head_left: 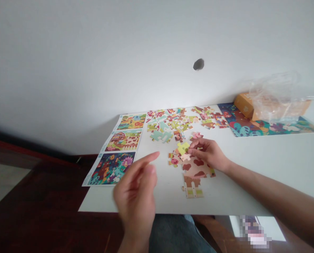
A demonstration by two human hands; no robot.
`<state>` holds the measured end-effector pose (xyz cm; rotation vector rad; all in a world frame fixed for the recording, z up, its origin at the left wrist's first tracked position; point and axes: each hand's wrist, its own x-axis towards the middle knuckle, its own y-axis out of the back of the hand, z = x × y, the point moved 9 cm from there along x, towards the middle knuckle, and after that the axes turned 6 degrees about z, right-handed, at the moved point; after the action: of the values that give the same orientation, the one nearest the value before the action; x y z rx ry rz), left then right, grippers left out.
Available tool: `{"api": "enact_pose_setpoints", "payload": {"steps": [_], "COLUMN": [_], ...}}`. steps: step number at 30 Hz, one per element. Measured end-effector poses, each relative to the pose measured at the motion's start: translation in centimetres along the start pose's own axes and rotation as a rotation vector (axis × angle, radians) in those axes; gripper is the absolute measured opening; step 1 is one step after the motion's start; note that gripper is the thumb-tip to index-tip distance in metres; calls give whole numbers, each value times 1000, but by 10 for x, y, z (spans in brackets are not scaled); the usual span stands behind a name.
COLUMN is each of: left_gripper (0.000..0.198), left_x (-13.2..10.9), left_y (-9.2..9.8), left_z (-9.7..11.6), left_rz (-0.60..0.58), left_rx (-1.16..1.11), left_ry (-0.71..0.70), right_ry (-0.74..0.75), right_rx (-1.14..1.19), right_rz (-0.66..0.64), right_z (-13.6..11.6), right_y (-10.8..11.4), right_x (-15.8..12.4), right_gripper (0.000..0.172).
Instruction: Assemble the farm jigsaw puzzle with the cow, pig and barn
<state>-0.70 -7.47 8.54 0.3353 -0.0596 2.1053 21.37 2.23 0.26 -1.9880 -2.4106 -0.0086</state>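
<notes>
On the near part of the white desk [273, 154], a partly built cow jigsaw puzzle [195, 172]: pale pink hide with brown patches, a fence section [192, 189] joined at its near end, and a few small pieces lying at its left edge. At the cow's far edge, a yellow-green puzzle piece [183, 148] pinched between the thumb and fingertips of the right hand [207, 153], that hand almost closed and low over the puzzle, its forearm reaching in from the right. To the left of the puzzle, the left hand [136, 196] raised above the desk and motion-blurred, half open with loosely curled fingers and the index finger pointing right — nothing visible in its grasp.

Just beyond the right hand, a small pink puzzle piece [196, 135]. Farther on, a loose scatter of puzzle pieces [172, 123] in red, green and mint. Along the far left, a printed sheet [117, 151] of three stacked farm pictures, lying at an angle; at the far right, a second colourful sheet [267, 128] beneath an orange cardboard box [243, 104] and a clear plastic bag [275, 96]. Past the desk, a white wall [93, 63] with a dark mark [198, 64] — and below on the left, a dark red wooden floor [41, 186].
</notes>
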Motion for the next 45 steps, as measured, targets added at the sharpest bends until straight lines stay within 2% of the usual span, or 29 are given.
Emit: {"api": "enact_pose_setpoints", "payload": {"steps": [5,7,9,13,15,17,21,23,25,27,29,33,36,40,43,45], "left_gripper": [37,31,26,25,24,23,22,24,27,29,29,28,30,30,30,32], "left_x": [-2,-6,-9,-9,-8,-7,-7,-8,-9,-9,-8,-9,-9,-8,-6,-5], "left_y": [-60,-75,-80,-75,-70,-65,-56,-56,-58,-59,-59,-61,-61,-55,-48,-43], "left_z": [-57,-74,-85,-89,-88,-87,-89,-87,-84,-80,-79,-81,-80,-79,-82,-84], "left_rz": [-326,-411,-434,-387,-359,-321,-260,-271,-299,-311,-304,-321,-318,-261,-197,-151], "left_rx": [73,60,33,38,28,-2,-66,-66,-52,-38,-26,-14,-18,6,30,28], "left_ry": [91,102,125,141,141,149,175,168,145,119,109,122,128,101,93,100], "right_ry": [23,16,10,43,77,125,228,239,231,220,218,277,332,328,342,352], "right_rx": [-85,-101,-117,-183,-232,-286,-322,-308,-306,-311,-325,-453,-526,-577,-644,-690], "right_rz": [-38,-54,-76,-129,-112,-27,243,353,410,387,306,193,149,101,74,-1], "right_z": [0,2,4,3,-1,-9,-27,-30,-28,-24,-21,-27,-30,-25,-39,-59], "right_y": [-3,-5,-8,-14,-10,4,49,67,74,71,59,39,32,30,28,23], "right_x": [-1,-2,-3,-5,-3,1,11,14,15,17,17,9,2,6,9,-3], "right_gripper": [36,36,36,35,34,34,35,36,37,37,37,34,32,32,30,27]}}
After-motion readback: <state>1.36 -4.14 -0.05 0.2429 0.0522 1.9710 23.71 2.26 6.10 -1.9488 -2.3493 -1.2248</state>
